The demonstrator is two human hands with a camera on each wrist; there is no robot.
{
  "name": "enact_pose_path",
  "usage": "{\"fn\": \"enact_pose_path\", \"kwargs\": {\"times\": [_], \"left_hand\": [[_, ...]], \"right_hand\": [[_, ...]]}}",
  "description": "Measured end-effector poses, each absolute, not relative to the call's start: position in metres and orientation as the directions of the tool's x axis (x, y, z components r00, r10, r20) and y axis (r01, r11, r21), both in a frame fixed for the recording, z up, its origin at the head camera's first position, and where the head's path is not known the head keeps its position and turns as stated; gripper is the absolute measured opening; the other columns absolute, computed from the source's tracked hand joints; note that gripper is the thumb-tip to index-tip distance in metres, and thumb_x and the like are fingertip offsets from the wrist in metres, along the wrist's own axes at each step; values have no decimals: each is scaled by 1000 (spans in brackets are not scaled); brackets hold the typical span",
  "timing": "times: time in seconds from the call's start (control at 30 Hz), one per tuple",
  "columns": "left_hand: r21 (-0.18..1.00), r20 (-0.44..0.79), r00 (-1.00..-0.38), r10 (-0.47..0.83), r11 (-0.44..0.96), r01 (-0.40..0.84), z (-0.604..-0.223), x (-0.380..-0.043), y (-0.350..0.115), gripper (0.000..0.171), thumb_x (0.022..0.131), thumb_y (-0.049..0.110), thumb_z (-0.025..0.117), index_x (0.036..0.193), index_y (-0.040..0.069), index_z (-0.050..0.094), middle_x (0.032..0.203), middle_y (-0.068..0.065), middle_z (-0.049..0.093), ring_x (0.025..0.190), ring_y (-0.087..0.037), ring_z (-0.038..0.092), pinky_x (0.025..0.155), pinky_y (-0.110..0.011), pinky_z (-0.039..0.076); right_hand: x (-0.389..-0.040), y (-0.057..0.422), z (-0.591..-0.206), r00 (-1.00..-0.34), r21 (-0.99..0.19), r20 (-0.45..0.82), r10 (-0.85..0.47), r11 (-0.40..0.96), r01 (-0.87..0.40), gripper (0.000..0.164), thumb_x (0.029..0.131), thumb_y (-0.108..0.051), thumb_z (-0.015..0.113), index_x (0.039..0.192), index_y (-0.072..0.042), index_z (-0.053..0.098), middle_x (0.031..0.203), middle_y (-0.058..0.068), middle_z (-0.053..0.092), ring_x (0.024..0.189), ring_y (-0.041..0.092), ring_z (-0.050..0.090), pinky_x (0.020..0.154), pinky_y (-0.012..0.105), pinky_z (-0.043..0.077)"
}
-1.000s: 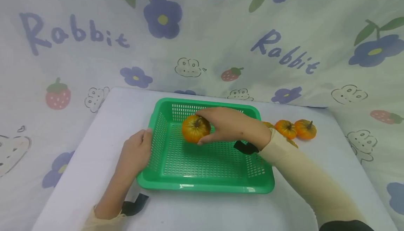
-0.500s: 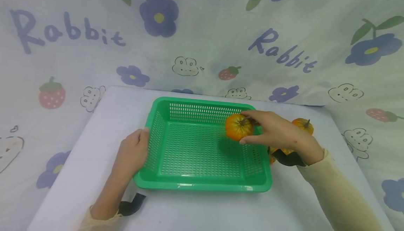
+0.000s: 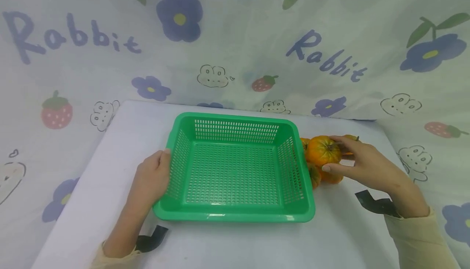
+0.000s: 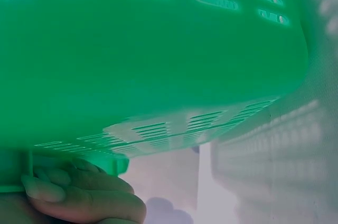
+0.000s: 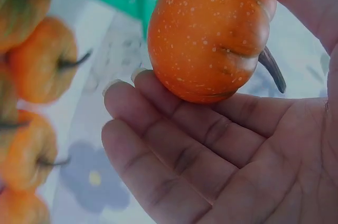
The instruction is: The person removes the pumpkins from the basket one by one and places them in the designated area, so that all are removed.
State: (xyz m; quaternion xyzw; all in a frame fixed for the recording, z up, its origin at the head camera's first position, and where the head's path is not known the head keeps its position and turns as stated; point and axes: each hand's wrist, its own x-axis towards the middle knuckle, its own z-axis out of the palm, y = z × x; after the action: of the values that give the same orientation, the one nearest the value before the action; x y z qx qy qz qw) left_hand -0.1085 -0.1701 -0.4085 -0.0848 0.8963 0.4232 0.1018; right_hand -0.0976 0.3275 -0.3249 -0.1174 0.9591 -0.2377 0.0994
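My right hand [image 3: 361, 163] holds a small orange pumpkin [image 3: 324, 150] between thumb and fingers, just past the right rim of a green plastic basket [image 3: 235, 215]. Seen from the right wrist, the pumpkin [image 5: 208, 34] has pale specks and a dark stem, with the thumb on one side and fingers on the other. My left hand [image 3: 151, 175] grips the basket's left rim; in the left wrist view its curled fingers [image 4: 84, 197] show under the basket wall [image 4: 132, 65]. Nothing lies inside the basket.
Several more small pumpkins [image 5: 42, 65] sit on the table right of the basket, partly hidden by the held one and my right hand. The white table [image 3: 257, 244] backs onto a hanging cloth [image 3: 235, 36] printed with flowers and rabbits.
My right hand has carried the pumpkin from over the basket's middle rightward, out past the right rim to the other pumpkins. The left hand has stayed on the rim.
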Motion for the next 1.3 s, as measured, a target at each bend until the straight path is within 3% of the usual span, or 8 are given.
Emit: {"fn": "enact_pose_path", "kwargs": {"times": [0.1,0.33,0.47,1.3], "left_hand": [[741,-250,-966,-65,629,-234,-408,-109,-171,65,111,57,16,97,5,53,75,-12,53,63,-26,54,54,-38,49],[745,-238,-969,-60,629,-222,-408,-108,-170,65,111,57,16,98,5,53,75,-12,53,62,-26,54,53,-37,49],[742,-239,-969,-64,631,-225,-407,-108,-170,65,111,57,16,98,5,53,74,-12,53,62,-26,54,53,-37,49],[749,-236,-970,-64,624,-223,-409,-108,-170,66,111,58,17,100,5,54,75,-12,55,62,-26,56,53,-38,50]], "right_hand": [[-94,346,-330,-967,-452,-137,-217,882,-134,79,95,-42,79,155,-6,42,140,25,60,119,49,63,94,64,52],[-85,383,-348,-973,-413,-220,-71,910,27,90,98,-48,73,155,10,33,137,37,56,120,57,58,95,69,50],[-79,400,-358,-966,-386,-256,-13,918,90,93,98,-53,70,152,14,33,139,41,51,121,59,56,93,70,50],[-61,443,-397,-969,-420,-234,77,891,172,87,99,-47,72,148,15,36,141,43,47,120,61,53,89,69,52]]}}
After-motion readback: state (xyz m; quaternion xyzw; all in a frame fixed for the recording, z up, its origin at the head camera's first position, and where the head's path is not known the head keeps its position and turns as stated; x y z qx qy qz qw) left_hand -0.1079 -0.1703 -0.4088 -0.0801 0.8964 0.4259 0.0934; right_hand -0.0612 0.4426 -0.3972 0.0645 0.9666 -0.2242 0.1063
